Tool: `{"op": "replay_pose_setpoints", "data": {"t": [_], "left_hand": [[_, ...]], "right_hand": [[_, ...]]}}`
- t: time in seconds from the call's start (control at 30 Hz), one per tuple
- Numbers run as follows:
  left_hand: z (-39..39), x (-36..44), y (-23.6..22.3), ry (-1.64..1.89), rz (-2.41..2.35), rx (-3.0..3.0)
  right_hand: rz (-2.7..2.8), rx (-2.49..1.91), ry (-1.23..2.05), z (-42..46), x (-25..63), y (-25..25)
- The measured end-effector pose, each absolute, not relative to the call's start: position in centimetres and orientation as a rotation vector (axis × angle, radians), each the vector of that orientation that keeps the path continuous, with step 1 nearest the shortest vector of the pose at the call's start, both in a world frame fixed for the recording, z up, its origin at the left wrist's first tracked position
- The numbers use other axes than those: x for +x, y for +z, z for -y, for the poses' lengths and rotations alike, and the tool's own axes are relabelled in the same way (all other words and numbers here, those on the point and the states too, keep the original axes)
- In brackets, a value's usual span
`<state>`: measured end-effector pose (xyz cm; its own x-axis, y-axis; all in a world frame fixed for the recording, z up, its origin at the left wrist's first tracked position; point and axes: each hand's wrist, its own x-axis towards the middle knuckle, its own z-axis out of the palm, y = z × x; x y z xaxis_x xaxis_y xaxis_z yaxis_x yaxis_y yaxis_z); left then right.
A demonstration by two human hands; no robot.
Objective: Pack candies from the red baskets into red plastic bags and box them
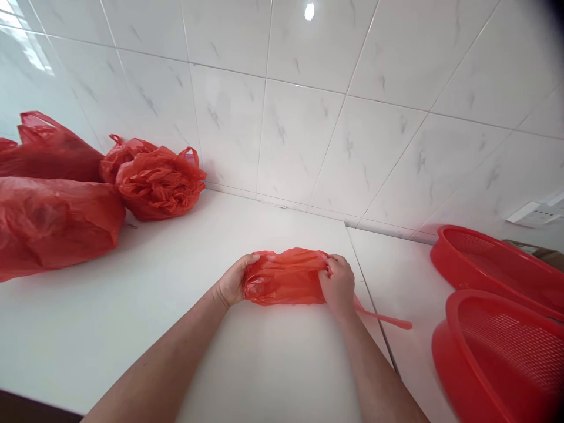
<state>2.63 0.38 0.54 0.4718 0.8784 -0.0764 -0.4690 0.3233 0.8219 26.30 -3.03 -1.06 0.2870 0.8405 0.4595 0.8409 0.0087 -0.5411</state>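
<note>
A red plastic bag [288, 279] is stretched between my two hands, just over the white tabletop. My left hand [234, 279] grips its left end, thumb on top and the other fingers hidden behind the plastic. At the right end, my right hand [339, 284] has its fingers curled and pinched on the bag. Past my right wrist a thin red strip of plastic [392, 321] trails to the right; whether it joins the bag is hidden by my hand. The bag is thin and wrinkled, and what it may contain cannot be made out.
Several filled or bundled red plastic bags [57, 226] lie at the left, with a crumpled bundle [161, 182] against the tiled wall [304, 135]. Two red plastic baskets [458, 352] stand at the right. A seam [374, 305] divides the white tabletop [145, 305]. A socket plate [533, 214] is on the wall.
</note>
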Motion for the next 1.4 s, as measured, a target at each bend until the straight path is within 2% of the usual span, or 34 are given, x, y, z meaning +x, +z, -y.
{"op": "replay_pose_setpoints", "data": {"t": [0.1,0.2,0.27,0.4,0.47,0.6,0.9,1.1,1.27,1.4], "left_hand": [[-0.2,2.4,0.9,0.808,-0.413,0.797],[-0.5,2.4,0.8,0.854,-0.427,0.771],[-0.9,2.4,0.4,0.905,-0.510,0.710],[-1.8,2.7,-0.7,0.996,-0.610,0.574],[-1.9,2.9,-1.0,1.028,-0.604,0.545],[-1.6,3.2,-0.7,1.034,-0.611,0.538],[-2.9,1.9,-1.1,1.285,-0.806,0.538],[-0.5,2.2,1.0,1.834,-1.146,1.060],[1.6,5.0,0.5,1.338,-0.816,1.613],[0.9,5.8,-1.5,1.104,-0.912,1.981]], "right_hand": [[1.537,-1.796,0.103,3.2,26.4,-1.0],[1.533,-1.836,0.205,3.3,26.6,-0.7],[1.522,-1.805,0.085,3.4,26.6,-0.3],[1.483,-1.644,-0.427,3.6,25.6,0.3],[1.592,-1.547,-0.489,3.9,24.3,0.3],[1.933,-1.458,-0.332,3.9,21.8,-0.8],[2.017,-1.849,-0.008,4.1,22.5,-1.0],[2.030,-1.948,0.040,4.0,21.7,-1.2],[1.989,-2.001,0.238,3.9,21.8,-1.1],[1.834,-1.894,0.372,4.0,22.6,-0.4]]}}
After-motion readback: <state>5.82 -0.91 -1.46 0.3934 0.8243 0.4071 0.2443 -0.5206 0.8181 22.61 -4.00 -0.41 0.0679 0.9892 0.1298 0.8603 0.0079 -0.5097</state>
